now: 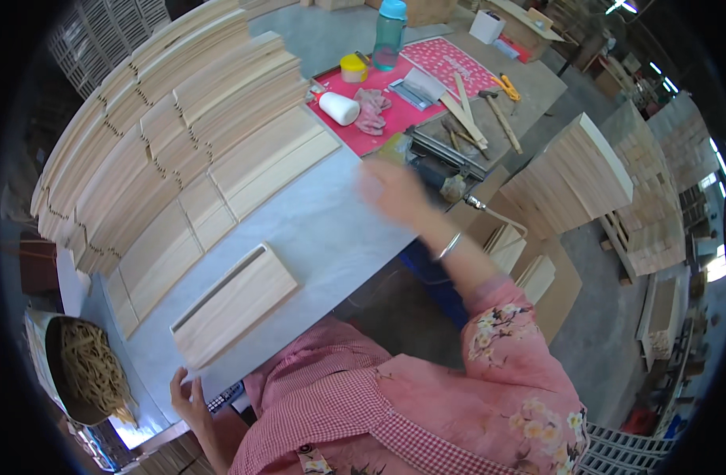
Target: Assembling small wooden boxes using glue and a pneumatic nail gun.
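A shallow pale wooden box [238,310] lies near the front edge of the grey table [331,202], with a narrow dark opening along its far side. My left hand [190,398] is just off its near left corner, at the table edge, with fingers apart and nothing seen in them. Over the right side of the table is my right hand [393,192], smeared by motion, so its fingers cannot be read. Close beside it lies what looks like a pneumatic nail gun [432,176], with a metal magazine and a hose fitting.
Stacked wooden boards [220,87] fill the table's far left. A bin of tan strips [90,368] stands at the left. Beyond are a white bottle [339,109], pink glove [371,111], teal bottle [390,36], hammer [501,121] and yellow-handled tool [506,88]. More boards [572,178] stand right.
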Available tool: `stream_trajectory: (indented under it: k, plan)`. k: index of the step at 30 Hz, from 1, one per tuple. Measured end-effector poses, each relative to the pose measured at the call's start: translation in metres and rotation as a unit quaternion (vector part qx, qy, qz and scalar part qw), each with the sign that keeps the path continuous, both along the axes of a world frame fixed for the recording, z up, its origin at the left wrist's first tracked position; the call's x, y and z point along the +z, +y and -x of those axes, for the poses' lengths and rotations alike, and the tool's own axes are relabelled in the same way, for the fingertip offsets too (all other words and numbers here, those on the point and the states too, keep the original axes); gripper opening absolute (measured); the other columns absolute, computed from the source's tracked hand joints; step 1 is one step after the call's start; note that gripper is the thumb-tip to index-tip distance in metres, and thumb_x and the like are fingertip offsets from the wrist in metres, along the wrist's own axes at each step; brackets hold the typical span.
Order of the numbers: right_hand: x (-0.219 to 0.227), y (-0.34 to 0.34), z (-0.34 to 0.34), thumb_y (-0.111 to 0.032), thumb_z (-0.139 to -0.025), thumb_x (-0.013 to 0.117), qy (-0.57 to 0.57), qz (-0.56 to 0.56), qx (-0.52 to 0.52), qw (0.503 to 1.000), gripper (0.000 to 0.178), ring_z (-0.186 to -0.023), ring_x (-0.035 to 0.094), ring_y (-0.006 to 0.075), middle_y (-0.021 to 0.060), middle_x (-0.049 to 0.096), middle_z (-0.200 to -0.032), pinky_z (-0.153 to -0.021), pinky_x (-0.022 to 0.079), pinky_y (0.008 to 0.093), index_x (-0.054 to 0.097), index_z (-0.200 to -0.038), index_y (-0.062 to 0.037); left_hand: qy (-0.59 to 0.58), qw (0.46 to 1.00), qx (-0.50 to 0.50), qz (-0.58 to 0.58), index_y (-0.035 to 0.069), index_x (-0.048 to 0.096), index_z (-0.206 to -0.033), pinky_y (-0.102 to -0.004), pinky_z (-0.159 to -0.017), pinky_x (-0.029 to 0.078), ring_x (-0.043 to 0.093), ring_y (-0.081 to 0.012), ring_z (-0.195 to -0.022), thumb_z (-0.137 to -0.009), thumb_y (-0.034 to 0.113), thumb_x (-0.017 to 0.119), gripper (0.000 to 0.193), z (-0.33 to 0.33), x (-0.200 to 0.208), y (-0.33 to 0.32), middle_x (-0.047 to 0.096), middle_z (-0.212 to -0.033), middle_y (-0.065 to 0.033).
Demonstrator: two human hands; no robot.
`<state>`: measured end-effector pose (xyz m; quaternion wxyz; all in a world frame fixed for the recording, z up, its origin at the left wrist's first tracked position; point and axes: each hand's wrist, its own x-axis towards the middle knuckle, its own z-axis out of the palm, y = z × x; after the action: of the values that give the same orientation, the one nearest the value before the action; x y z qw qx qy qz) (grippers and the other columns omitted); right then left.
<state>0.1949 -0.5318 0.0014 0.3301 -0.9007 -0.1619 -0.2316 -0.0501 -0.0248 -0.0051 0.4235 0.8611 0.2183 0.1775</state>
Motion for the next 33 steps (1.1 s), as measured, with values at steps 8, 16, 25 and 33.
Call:
stream_trajectory:
  k: [8,16,25,33]
  plan:
    - [-0.034,-0.245,-0.050,-0.026,-0.087,0.064,0.111,0.192,-0.489,0.844,0.028,-0.085,0.069,0.0420,0.0228,0.072,-0.095,-0.075,0.056,0.0497,0.074,-0.094,-0.0001,0.045,0.996,0.044,0.066,-0.003,0.068,-0.107,-0.0287,-0.077,0.049,0.057,-0.0157,-0.077,-0.097,0.017,0.065,0.023,0.034,-0.047,0.073,0.066,-0.089,-0.0074]
    - [-0.053,-0.271,-0.050,-0.027,-0.092,0.059,0.132,0.169,-0.538,0.815,0.032,-0.079,0.071,0.0417,0.0209,0.074,-0.084,-0.071,0.057,0.0501,0.075,-0.089,0.0006,0.039,0.995,0.069,0.058,-0.004,0.065,-0.116,-0.0299,-0.081,0.051,0.059,-0.0189,-0.084,-0.098,0.019,0.063,0.030,0.033,-0.038,0.067,0.067,-0.099,-0.0104]
    - [0.037,-0.107,0.006,-0.011,-0.098,0.055,-0.022,-0.078,-0.160,0.984,0.019,-0.063,0.055,0.0226,0.0090,0.065,-0.079,-0.064,0.046,0.0331,0.069,-0.093,0.0009,-0.147,0.950,-0.089,-0.261,0.000,0.061,-0.133,-0.0361,-0.101,0.049,0.062,-0.0301,-0.117,-0.086,-0.004,0.068,0.048,-0.049,0.053,-0.013,0.063,-0.132,-0.0158]
    - [0.084,0.123,0.063,0.004,-0.085,0.066,0.082,-0.116,0.285,0.948,0.014,-0.063,0.052,0.0143,0.0048,0.062,-0.077,-0.059,0.041,0.0256,0.073,-0.096,-0.0002,-0.142,0.967,-0.177,-0.115,0.002,0.064,-0.129,-0.0333,-0.091,0.049,0.064,-0.0269,-0.105,-0.089,0.005,0.069,0.040,-0.092,0.061,-0.011,0.065,-0.127,-0.0132]
